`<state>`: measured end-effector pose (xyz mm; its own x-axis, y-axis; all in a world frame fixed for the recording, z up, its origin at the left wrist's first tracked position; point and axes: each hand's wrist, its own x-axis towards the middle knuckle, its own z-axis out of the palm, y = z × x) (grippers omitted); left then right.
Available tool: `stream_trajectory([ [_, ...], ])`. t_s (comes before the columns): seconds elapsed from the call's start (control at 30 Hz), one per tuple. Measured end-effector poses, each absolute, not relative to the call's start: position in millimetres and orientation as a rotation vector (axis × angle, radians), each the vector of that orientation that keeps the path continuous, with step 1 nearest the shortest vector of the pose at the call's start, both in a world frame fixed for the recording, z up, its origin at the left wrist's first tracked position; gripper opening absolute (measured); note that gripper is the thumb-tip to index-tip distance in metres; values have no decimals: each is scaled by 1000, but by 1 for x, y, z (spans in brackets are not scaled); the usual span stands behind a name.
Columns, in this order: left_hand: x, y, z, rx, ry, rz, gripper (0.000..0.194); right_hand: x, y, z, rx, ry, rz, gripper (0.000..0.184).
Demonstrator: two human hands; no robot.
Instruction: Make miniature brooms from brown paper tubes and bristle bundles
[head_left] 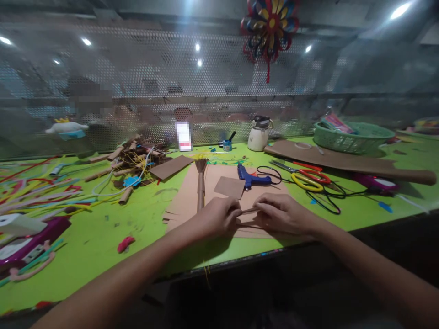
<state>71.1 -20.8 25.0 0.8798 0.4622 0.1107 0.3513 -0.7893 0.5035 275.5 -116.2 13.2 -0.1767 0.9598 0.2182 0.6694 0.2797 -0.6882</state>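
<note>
My left hand (221, 215) and my right hand (286, 214) are close together above a stack of brown paper sheets (181, 201), near the front of the table. Between them they pinch the ends of a thin brown paper strip (249, 211), seen almost edge-on. Beyond my left hand lies a small brown paper square (229, 186), close to a blue glue gun (252, 177). To the left of the square, a rolled brown paper piece with a fringed, brush-like end (200, 183) rests on the sheets.
Scissors with yellow and red handles (307, 179) lie among black cords on the right. Behind them are a large brown paper sheet (329, 157) and a green basket (353, 137). Paper rolls (128, 169), coloured pipe cleaners (44, 196) and a purple power strip (37, 244) fill the left side.
</note>
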Motion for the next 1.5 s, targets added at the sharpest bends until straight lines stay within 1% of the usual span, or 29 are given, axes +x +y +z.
stream_trajectory([
  [0.07, 71, -15, 31, 2506, 639, 325, 22, 273, -110, 19, -1385, -1808, 762, 22],
  [0.13, 70, -12, 37, 2457, 678, 353, 24, 271, -102, 24, -1334, -1730, 841, 27],
  [0.27, 64, -11, 47, 2343, 685, 430, 24, 267, -88, 32, -1345, -1697, 817, 23],
  [0.43, 62, -11, 51, 2275, 683, 505, 33, 261, -76, 46, -1250, -1761, 752, 17],
  [0.57, 60, -8, 47, 2320, 696, 585, 35, 255, -62, 52, -1170, -1718, 879, 13],
  [0.7, 55, -3, 38, 2500, 723, 786, 29, 249, -47, 52, -1098, -1611, 1101, 16],
  [0.8, 53, -1, 33, 2577, 698, 863, 26, 247, -42, 52, -1110, -1636, 1088, 15],
  [0.87, 52, -1, 33, 2544, 682, 841, 25, 248, -42, 50, -1130, -1634, 1056, 19],
  [0.97, 53, -1, 37, 2403, 744, 709, 24, 254, -43, 45, -1151, -1562, 1125, 25],
  [1.07, 55, 1, 39, 2169, 805, 580, 25, 260, -43, 39, -1127, -1494, 1291, 31],
  [1.3, 56, 7, 15, 1331, 608, 394, 25, 277, -38, 30, -917, -1282, 1553, 31],
  [1.37, 54, 7, 10, 1139, 554, 395, 22, 281, -35, 30, -884, -1195, 1533, 31],
  [1.5, 53, 6, 15, 971, 525, 429, 16, 283, -32, 28, -889, -1111, 1399, 29],
])
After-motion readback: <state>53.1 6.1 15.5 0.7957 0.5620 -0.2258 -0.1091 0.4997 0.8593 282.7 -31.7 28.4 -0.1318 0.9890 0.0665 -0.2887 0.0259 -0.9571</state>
